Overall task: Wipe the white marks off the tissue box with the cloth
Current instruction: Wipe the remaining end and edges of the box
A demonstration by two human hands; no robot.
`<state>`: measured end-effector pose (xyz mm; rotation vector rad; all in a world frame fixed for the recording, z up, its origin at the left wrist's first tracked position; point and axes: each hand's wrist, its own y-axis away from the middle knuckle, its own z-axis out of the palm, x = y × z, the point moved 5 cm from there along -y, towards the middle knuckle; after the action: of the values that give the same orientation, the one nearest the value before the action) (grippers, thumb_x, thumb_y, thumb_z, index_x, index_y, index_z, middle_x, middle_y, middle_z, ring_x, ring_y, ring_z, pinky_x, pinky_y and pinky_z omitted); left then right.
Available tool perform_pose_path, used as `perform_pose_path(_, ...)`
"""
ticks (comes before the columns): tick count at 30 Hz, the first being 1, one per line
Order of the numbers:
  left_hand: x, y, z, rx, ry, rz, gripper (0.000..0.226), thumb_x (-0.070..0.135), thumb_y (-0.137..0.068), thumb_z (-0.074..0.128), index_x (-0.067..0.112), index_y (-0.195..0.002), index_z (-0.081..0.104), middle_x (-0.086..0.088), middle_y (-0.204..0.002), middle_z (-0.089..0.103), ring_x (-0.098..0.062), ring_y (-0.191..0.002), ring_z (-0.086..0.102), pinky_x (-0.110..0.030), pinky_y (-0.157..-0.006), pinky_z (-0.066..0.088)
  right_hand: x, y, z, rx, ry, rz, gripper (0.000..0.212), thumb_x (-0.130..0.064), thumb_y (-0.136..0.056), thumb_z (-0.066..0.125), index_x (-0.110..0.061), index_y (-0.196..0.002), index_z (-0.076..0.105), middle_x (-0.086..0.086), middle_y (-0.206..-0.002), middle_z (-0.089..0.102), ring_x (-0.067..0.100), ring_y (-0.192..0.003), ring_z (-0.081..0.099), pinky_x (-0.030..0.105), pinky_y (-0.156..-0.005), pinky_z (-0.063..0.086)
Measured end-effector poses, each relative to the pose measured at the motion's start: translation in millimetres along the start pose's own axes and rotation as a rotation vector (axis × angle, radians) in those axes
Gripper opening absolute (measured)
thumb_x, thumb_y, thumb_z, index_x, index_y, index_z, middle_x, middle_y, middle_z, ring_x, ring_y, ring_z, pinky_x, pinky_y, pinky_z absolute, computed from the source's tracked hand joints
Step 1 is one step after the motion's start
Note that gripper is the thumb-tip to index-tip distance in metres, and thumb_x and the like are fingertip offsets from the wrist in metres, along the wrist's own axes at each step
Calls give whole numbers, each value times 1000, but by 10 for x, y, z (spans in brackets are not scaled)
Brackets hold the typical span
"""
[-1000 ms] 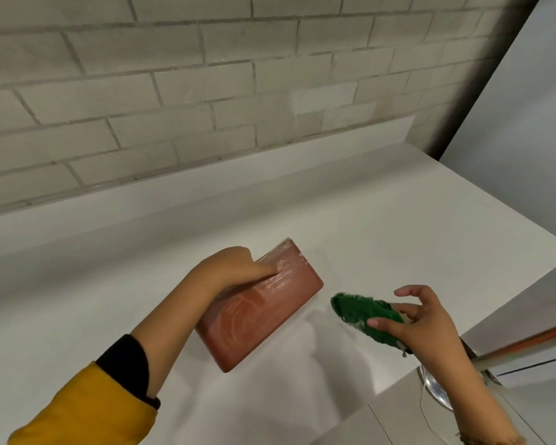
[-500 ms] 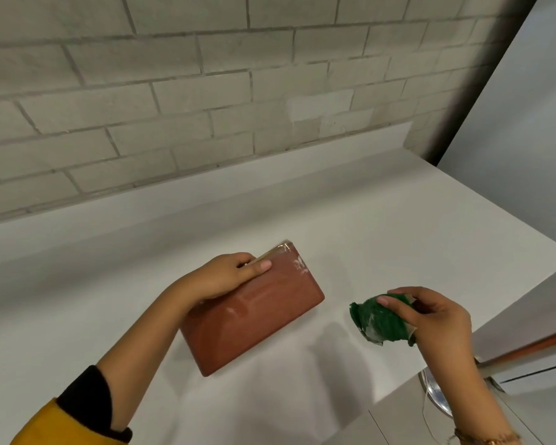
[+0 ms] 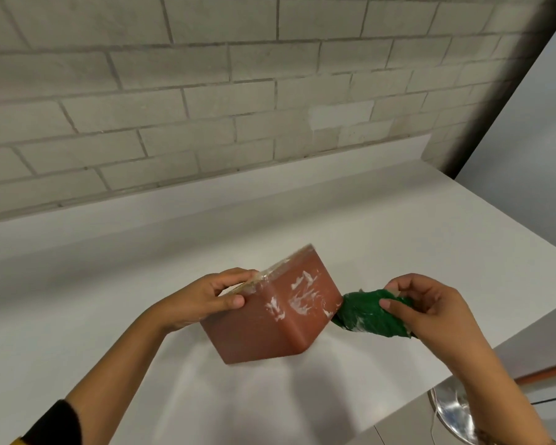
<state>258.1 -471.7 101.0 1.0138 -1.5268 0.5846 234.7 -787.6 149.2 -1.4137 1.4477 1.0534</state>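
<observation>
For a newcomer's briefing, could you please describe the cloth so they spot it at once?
Over the white counter below the grey brick wall, the right hand grips a crumpled green cloth beside the reddish-brown tissue box. It alone is green.

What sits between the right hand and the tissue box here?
The green cloth, bunched in the right hand, fills that stretch. Its free end reaches the white-smeared face of the tissue box. The head view shows this.

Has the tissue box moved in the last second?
Yes. The left hand has turned the tissue box: its smeared end, earlier pointing toward the brick wall, now faces away from it, toward the camera.
</observation>
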Motion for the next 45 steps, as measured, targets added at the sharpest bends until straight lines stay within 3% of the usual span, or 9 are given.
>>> perform_pose_path(5, -94, 48, 19, -2, 24, -22, 58, 49, -63, 80, 51, -117, 60, 33, -127, 52, 5, -123, 47, -11, -94, 42, -109, -46, 177, 110, 48, -96, 32, 2, -86, 61, -27, -76, 67, -8, -75, 70, 6, -74, 67, 18, -62, 56)
perform_pose_path(8, -192, 67, 46, -9, 74, -33, 60, 23, -69, 80, 42, -123, 60, 23, -141, 46, 2, -128, 44, -18, -98, 44, -179, -160, 346, 110, 124, -120, 30, -2, -86, 63, -31, -77, 66, -6, -85, 70, 16, -83, 67, 32, -73, 57)
perform_pose_path(12, -201, 102, 37, -27, 142, -51, 59, 21, -68, 79, 41, -120, 61, 21, -139, 47, 1, -121, 51, -19, -91, 48, -337, -356, 650, 2, 327, -163, 27, -9, -84, 65, -34, -73, 66, -25, -75, 60, -15, -72, 58, 0, -61, 43)
perform_pose_path(18, -161, 131, 14, -48, 85, -50, 50, 7, -73, 63, 33, -115, 56, 6, -124, 58, -9, -109, 56, -20, -78, 48, -436, -528, 921, -15, 402, -172, 9, -16, -84, 67, -12, -82, 74, -15, -67, 60, -1, -65, 57, 8, -57, 42)
perform_pose_path(27, -32, 102, -15, 122, -15, -94, 102, 85, -33, 67, 12, -101, 50, -5, -107, 54, -15, -94, 55, -22, -77, 46, -497, -522, 1181, -84, 341, -170, 20, -14, -93, 55, -7, -88, 74, -1, -78, 66, 2, -67, 59, 4, -54, 43)
perform_pose_path(31, -78, 107, -33, 307, 28, -11, 72, 66, -52, 61, 11, -98, 52, -4, -105, 56, -8, -90, 59, -15, -71, 48, -502, -453, 1318, -154, 286, -206, 20, -16, -90, 58, -12, -105, 71, 0, -91, 65, 10, -80, 61, 13, -67, 47)
perform_pose_path(37, -133, 139, -158, 366, 58, 44, 60, 58, -59, 53, 14, -101, 57, -9, -105, 63, -13, -90, 62, -21, -71, 49, -403, -295, 1458, -422, 365, -326, 65, -17, -78, 64, -19, -138, 42, -22, -100, 39, -10, -95, 49, -1, -79, 39)
perform_pose_path(42, -108, 135, -171, 353, 61, 87, 65, 56, -61, 53, 5, -101, 56, -10, -98, 64, -12, -84, 62, -19, -70, 48, -430, -259, 1315, -194, 742, -703, 49, -12, -86, 63, -16, -133, 52, 0, -122, 47, 14, -109, 35, 27, -97, 33)
perform_pose_path(45, -96, 140, -164, 329, 57, 86, 63, 56, -62, 52, 6, -100, 57, -3, -96, 63, -9, -84, 62, -16, -69, 47, -382, -255, 1308, -165, 623, -743, 43, -13, -87, 53, -16, -130, 54, -3, -136, 48, 14, -126, 35, 27, -106, 26)
